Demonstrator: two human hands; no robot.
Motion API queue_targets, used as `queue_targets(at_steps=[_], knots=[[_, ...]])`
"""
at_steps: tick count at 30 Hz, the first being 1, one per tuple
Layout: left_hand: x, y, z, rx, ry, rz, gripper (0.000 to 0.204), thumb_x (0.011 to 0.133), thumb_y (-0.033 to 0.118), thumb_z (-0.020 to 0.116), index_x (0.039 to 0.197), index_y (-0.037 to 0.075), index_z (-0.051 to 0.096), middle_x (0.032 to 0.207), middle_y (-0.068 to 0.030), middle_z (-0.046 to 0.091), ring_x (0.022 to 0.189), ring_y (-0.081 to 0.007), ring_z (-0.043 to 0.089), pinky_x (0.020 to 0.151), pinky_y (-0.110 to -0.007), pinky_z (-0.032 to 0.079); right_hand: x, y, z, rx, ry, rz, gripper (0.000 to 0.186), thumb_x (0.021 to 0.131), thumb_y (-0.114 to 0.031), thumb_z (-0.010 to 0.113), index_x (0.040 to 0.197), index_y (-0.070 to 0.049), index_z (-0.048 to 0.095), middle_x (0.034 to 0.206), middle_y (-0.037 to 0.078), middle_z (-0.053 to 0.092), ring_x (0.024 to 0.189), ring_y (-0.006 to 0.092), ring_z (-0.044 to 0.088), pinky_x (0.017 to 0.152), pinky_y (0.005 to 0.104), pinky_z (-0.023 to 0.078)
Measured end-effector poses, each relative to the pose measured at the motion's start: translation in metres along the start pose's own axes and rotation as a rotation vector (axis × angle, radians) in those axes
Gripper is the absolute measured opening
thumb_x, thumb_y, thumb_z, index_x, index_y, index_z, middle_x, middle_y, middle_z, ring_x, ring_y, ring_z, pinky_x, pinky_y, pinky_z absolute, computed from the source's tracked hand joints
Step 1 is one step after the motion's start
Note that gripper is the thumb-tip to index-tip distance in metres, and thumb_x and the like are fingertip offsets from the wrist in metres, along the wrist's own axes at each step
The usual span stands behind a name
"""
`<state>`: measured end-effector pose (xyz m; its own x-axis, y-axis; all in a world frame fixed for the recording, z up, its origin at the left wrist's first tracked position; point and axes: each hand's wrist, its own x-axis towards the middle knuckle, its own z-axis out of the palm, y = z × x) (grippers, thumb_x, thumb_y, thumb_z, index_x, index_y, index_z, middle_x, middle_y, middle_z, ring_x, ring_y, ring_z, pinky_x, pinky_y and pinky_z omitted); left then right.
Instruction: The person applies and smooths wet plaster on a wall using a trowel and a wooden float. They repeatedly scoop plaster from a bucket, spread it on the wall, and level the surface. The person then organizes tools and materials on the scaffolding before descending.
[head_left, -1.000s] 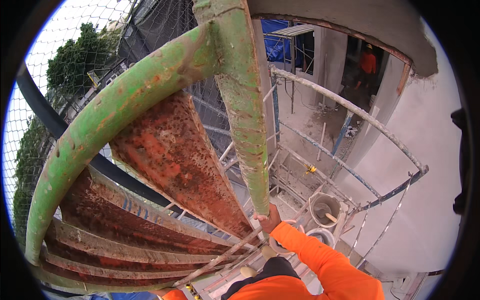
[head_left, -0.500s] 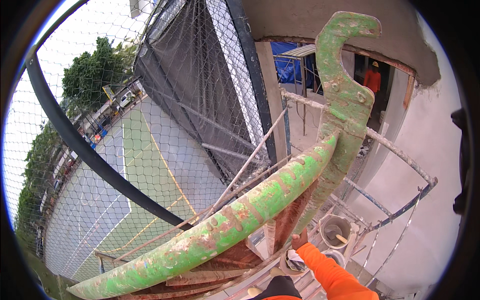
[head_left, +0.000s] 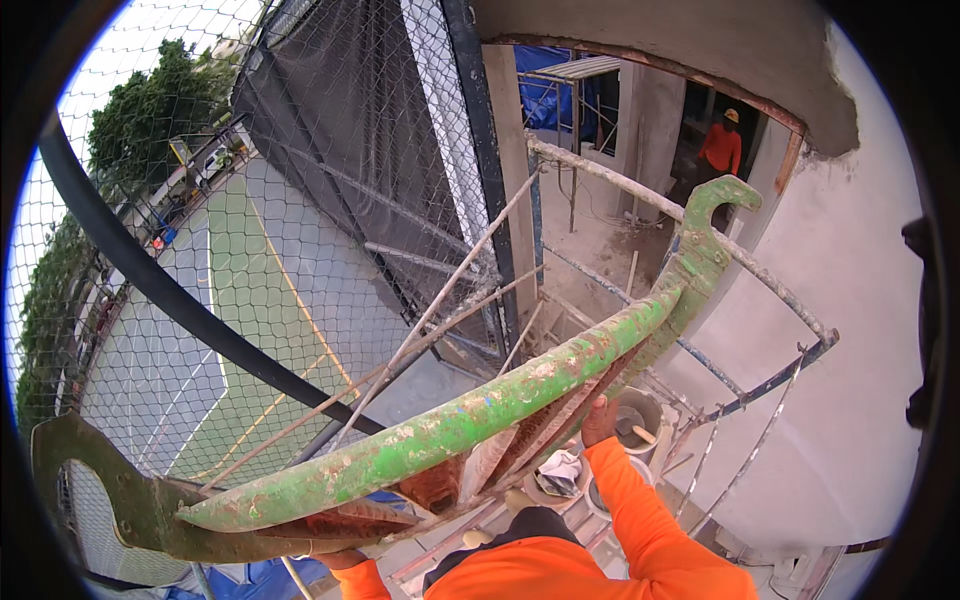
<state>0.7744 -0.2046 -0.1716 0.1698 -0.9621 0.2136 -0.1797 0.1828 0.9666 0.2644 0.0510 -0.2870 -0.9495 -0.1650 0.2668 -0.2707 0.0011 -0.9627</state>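
Note:
A long green scaffold beam [head_left: 470, 418], splashed with dried mortar, stretches across in front of me, with a flat hook at each end. Rust-red plates show under its round top tube. My right hand [head_left: 600, 422] is closed round its lower rail towards the right end. At the left, my left hand [head_left: 342, 559] grips the underside, its fingers mostly hidden by the beam. The right hook rises in front of a scaffold rail [head_left: 640, 190]; whether they touch I cannot tell.
Buckets [head_left: 638, 415] with mortar stand on the platform by my right arm. Black netting [head_left: 130, 330] hangs at the left, above a sports court. A plastered wall [head_left: 830, 400] closes the right side. Another person [head_left: 720, 150] in orange stands in the far doorway.
The beam has dropped and moved away from me, its right hook now much lower in view. The left hook and my left hand have come into view. My right hand keeps its hold.

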Motion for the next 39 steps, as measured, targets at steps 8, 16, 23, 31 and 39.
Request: queue_targets(at_steps=[8,16,23,31,39], knots=[[0.003,0.004,-0.004,0.018,-0.046,0.003,0.062,0.108,0.062,0.039,0.099,0.004,0.058,0.087,-0.0111,0.062,0.078,-0.0242,0.057,0.073,-0.04,0.047,-0.012,-0.146,-0.028,0.067,0.145,-0.063,0.122,0.083,-0.098,0.046,0.15,0.004,0.039,0.144,0.023,0.048,0.138,0.0348,0.044,0.118,0.0479,0.032],[0.015,-0.003,0.042,-0.036,-0.137,0.039,0.062,0.108,0.061,0.039,0.096,0.004,0.059,0.085,-0.0105,0.063,0.075,-0.0236,0.058,0.071,-0.039,0.047,0.093,-0.428,-0.002,-0.587,-1.515,-0.481,0.056,0.084,-0.044,0.085,0.128,-0.012,0.067,0.106,0.02,0.074,0.106,0.0453,0.069,0.092,0.0548,0.054],[-0.027,-0.076,0.023,-0.026,-0.214,0.027,0.062,0.109,0.061,0.039,0.095,0.004,0.059,0.083,-0.01,0.063,0.073,-0.023,0.058,0.07,-0.039,0.047,0.056,-0.362,0.028,-0.675,-1.666,-0.44,0.051,0.085,-0.027,0.082,0.134,-0.022,0.066,0.1,0.017,0.076,0.1,0.0438,0.072,0.086,0.0562,0.053],[-0.08,-0.16,-0.016,-0.171,-0.169,-0.101,0.062,0.11,0.056,0.034,0.08,0.007,0.058,0.066,-0.0037,0.058,0.06,-0.0181,0.052,0.062,-0.035,0.043,-0.003,-0.302,0.07,-0.747,-1.999,-0.455,0.068,0.087,-0.023,0.077,0.151,-0.028,0.056,0.108,0.016,0.077,0.096,0.0443,0.073,0.086,0.0571,0.057],[-0.108,-0.229,-0.043,-0.312,-0.011,-0.227,0.069,0.111,0.057,0.035,0.075,0.003,0.061,0.069,-0.0088,0.064,0.064,-0.0216,0.059,0.065,-0.037,0.049,-0.07,-0.3,0.121,-1.074,-2.119,-0.554,0.071,0.089,-0.032,0.075,0.155,-0.021,0.05,0.117,0.024,0.074,0.107,0.047,0.071,0.105,0.0572,0.05]])
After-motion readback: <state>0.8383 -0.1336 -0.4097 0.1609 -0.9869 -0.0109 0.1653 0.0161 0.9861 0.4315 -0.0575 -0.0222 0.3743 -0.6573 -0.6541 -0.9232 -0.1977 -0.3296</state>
